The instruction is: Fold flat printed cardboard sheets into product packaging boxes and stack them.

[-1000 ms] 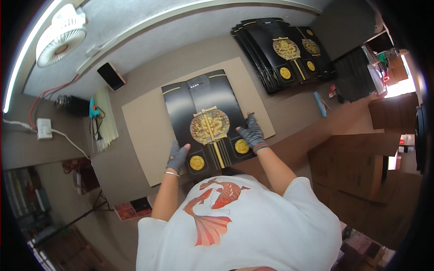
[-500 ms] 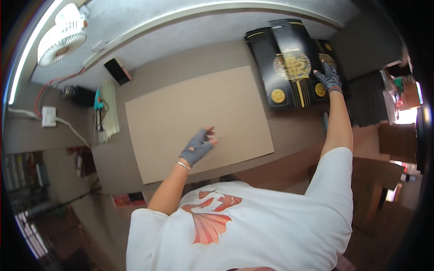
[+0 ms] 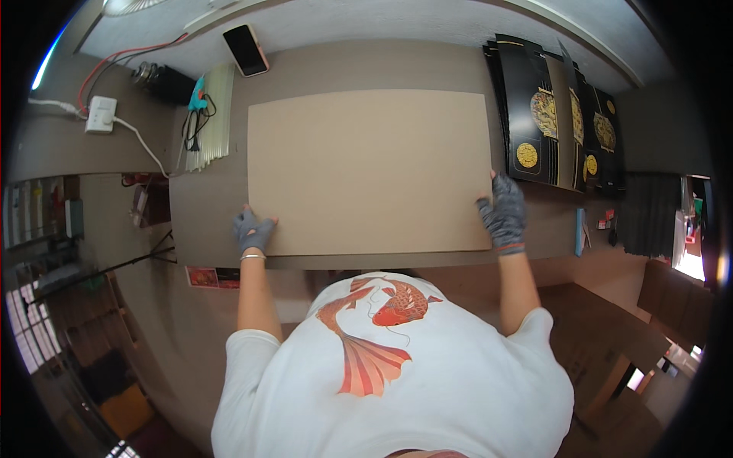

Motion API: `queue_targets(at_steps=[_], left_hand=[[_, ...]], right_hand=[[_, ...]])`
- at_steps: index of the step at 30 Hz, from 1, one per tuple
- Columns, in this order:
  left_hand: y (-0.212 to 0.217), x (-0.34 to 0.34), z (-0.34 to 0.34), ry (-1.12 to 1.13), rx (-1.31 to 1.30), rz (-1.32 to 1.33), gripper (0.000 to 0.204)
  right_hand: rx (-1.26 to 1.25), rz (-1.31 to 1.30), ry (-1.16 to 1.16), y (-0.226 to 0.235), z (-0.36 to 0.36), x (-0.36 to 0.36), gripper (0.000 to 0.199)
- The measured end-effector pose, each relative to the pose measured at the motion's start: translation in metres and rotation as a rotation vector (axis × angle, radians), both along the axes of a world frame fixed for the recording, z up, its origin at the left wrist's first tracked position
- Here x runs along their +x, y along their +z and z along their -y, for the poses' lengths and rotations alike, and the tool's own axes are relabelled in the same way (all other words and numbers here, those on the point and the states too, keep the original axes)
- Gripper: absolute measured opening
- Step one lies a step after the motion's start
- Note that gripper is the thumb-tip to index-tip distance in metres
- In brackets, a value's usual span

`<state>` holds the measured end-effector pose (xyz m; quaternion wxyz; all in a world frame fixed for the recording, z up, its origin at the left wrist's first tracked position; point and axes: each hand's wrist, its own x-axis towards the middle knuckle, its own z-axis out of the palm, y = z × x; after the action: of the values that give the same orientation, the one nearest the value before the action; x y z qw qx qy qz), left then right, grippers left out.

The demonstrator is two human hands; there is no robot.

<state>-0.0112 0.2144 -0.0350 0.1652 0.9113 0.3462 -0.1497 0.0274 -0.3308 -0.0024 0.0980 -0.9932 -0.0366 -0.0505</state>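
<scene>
A large plain brown cardboard sheet (image 3: 369,168) lies flat before me, its near side close to the table's front edge. My left hand (image 3: 253,231), in a grey fingerless glove, touches its near left corner with thumb and fingers apart. At the right edge, my right hand (image 3: 504,211), in a darker mottled grey glove, rests with the thumb over the sheet and the fingers along its side. Beyond that hand stand black printed panels (image 3: 538,114) with gold round designs, in overlapping stacks; the hand is apart from them.
A phone (image 3: 246,50) leans at the back wall. On the left are a teal glue gun (image 3: 198,95), a bundle of pale sticks (image 3: 217,114), a dark cylinder (image 3: 164,82) and a white power adapter (image 3: 101,115) with cables. A blue strip (image 3: 579,232) lies at the right.
My right hand has left the black panels and come to the sheet's right edge. My left hand has moved from the sheet's middle to its left corner. The view has turned.
</scene>
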Motion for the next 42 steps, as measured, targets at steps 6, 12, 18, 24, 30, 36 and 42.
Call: queue_targets(at_steps=[6, 12, 18, 24, 30, 36, 42], left_hand=[[-0.005, -0.007, 0.007, -0.062, 0.033, 0.106, 0.096], [0.0, -0.011, 0.001, -0.061, 0.008, 0.184, 0.091], [0.031, 0.011, -0.028, -0.166, -0.535, 0.475, 0.081], [0.144, 0.042, 0.069, -0.61, -0.28, -0.074, 0.077], [0.064, 0.072, 0.123, -0.967, 0.156, 0.326, 0.079], [0.002, 0.08, 0.132, -1.034, 0.152, 0.149, 0.08], [0.019, 0.084, 0.133, -1.101, 0.148, -0.002, 0.101]], right_hand=[[0.031, -0.466, -0.567, -0.026, -0.031, -0.037, 0.087], [-0.072, -0.388, -0.428, -0.029, -0.005, -0.035, 0.081], [0.891, -0.503, -0.215, 0.02, 0.024, -0.019, 0.079], [0.849, -0.337, 0.163, 0.074, -0.019, -0.003, 0.078], [1.648, -0.377, -0.276, 0.053, -0.05, 0.042, 0.072], [1.344, -0.301, -0.134, 0.035, -0.089, 0.036, 0.069], [0.239, 0.079, 0.429, 0.008, -0.154, 0.05, 0.083]])
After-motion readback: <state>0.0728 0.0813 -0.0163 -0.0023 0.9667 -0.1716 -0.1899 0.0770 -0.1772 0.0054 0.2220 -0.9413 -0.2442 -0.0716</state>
